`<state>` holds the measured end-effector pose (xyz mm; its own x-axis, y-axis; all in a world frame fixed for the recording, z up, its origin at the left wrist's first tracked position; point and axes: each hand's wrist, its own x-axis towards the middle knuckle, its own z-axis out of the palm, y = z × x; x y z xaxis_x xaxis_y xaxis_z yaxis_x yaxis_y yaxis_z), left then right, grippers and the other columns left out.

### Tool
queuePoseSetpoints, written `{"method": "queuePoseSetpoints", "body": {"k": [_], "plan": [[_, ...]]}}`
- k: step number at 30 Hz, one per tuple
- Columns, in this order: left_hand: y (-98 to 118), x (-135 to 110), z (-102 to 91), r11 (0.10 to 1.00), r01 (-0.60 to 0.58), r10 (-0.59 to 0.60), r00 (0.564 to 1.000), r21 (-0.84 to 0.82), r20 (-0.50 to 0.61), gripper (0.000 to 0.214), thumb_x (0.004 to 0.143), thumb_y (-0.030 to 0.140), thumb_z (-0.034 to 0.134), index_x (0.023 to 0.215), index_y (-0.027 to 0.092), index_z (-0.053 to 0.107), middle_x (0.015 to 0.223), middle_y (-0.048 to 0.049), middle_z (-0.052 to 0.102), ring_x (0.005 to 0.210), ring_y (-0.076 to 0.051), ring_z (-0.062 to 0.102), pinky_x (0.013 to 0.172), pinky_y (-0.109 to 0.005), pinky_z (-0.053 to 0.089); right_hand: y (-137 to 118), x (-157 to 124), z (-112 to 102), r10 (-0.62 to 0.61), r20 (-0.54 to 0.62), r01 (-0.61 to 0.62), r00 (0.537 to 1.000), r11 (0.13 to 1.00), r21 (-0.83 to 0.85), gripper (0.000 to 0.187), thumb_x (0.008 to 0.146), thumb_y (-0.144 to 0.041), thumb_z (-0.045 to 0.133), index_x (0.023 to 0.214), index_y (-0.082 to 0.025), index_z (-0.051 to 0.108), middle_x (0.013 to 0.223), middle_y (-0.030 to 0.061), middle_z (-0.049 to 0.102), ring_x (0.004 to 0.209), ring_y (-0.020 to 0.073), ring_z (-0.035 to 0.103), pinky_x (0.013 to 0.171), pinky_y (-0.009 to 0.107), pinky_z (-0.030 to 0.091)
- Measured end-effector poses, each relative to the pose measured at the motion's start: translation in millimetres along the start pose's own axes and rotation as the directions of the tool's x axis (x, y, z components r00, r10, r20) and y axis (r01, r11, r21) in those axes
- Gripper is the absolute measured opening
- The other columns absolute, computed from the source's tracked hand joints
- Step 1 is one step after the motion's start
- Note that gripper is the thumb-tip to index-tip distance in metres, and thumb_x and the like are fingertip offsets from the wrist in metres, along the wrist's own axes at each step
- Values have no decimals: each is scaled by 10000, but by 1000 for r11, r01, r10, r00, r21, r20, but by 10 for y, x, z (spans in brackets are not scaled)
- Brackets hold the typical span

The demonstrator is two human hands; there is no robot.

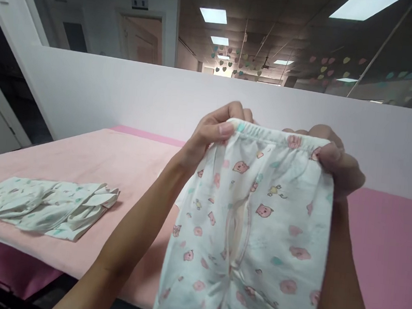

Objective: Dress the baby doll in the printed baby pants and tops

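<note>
A pair of white baby pants [285, 240] printed with pink pigs hangs upright in front of me, its elastic waistband at the top. My left hand [219, 126] pinches the left end of the waistband between thumb and fingers. At the waistband's right end, my right hand [336, 160] is closed on the cloth, with its fingers behind the band. An open slit shows at the crotch between the two legs. The lower ends of the legs run out of view at the bottom.
A folded white printed garment [44, 204] lies on the left of the pink-covered table [136, 157]. Behind the table stands a low white wall [125, 88] with glass above it. Pink cloth [389, 250] shows at the right.
</note>
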<state>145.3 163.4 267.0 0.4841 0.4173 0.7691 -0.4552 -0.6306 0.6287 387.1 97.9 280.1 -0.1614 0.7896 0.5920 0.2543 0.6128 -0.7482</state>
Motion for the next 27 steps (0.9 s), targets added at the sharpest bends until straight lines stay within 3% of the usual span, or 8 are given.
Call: {"method": "queuePoseSetpoints", "body": {"k": [4, 6, 9, 11, 15, 18, 23, 27], "plan": [[-491, -13, -42, 990, 119, -117, 993, -76, 32, 548, 876, 691, 712, 822, 220, 438, 792, -1, 490, 717, -136, 519, 651, -284, 477, 383, 27, 91, -76, 63, 58, 995, 968, 244, 417, 893, -537, 771, 737, -241, 522, 635, -54, 492, 535, 106, 445, 523, 251, 370], [-689, 6, -51, 983, 140, -135, 990, -115, 48, 507, 887, 636, 732, 816, 218, 454, 758, 20, 451, 659, -113, 452, 613, -262, 421, 504, 52, 96, 58, 216, -81, 975, 992, 100, 333, 904, -525, 790, 855, -224, 657, 678, -35, 584, 575, 125, 535, 520, 242, 399], [-846, 35, -91, 979, 166, -159, 985, -122, 62, 462, 918, 586, 735, 820, 210, 485, 750, 31, 433, 639, -102, 418, 596, -251, 376, 563, 70, 112, 276, 414, -224, 867, 959, -172, 364, 833, -530, 872, 953, -209, 747, 762, 2, 685, 688, 188, 661, 577, 264, 501], [-863, 32, -136, 970, 226, -216, 969, -86, 119, 444, 938, 584, 723, 841, 206, 511, 756, 26, 450, 631, -102, 419, 580, -249, 356, 551, 58, 156, 299, 444, -242, 845, 953, -182, 355, 834, -533, 877, 900, -206, 757, 767, 13, 701, 681, 191, 669, 573, 271, 518], [-782, -15, -231, 947, 315, -319, 908, 60, 272, 469, 918, 595, 773, 844, 199, 535, 778, 13, 472, 650, -106, 453, 571, -244, 351, 518, 23, 261, 140, 216, -149, 966, 988, 26, 357, 908, -549, 827, 885, -206, 732, 810, 31, 701, 676, 170, 654, 547, 259, 518], [-718, -38, -247, 956, 288, -295, 937, 65, 187, 501, 923, 647, 758, 870, 208, 523, 804, 9, 500, 689, -117, 508, 602, -237, 397, 544, 25, 309, 98, 158, -115, 983, 988, 105, 347, 940, -554, 797, 930, -215, 723, 813, 28, 698, 697, 174, 665, 554, 259, 526], [-679, -20, -154, 972, 234, -233, 972, 15, -35, 512, 964, 715, 665, 928, 229, 510, 774, 19, 533, 666, -129, 557, 633, -256, 464, 597, 41, 508, 190, 464, -181, 865, 981, -65, 307, 846, -479, 896, 938, -217, 764, 847, 27, 757, 812, 221, 733, 695, 304, 589], [-699, -9, -136, 967, 254, -254, 967, 1, 12, 504, 948, 693, 701, 898, 221, 531, 769, 17, 577, 657, -124, 578, 640, -254, 478, 588, 20, 716, 269, 542, -188, 796, 962, -200, 341, 809, -455, 913, 1048, -246, 789, 997, 34, 797, 933, 255, 759, 775, 335, 612]]}}
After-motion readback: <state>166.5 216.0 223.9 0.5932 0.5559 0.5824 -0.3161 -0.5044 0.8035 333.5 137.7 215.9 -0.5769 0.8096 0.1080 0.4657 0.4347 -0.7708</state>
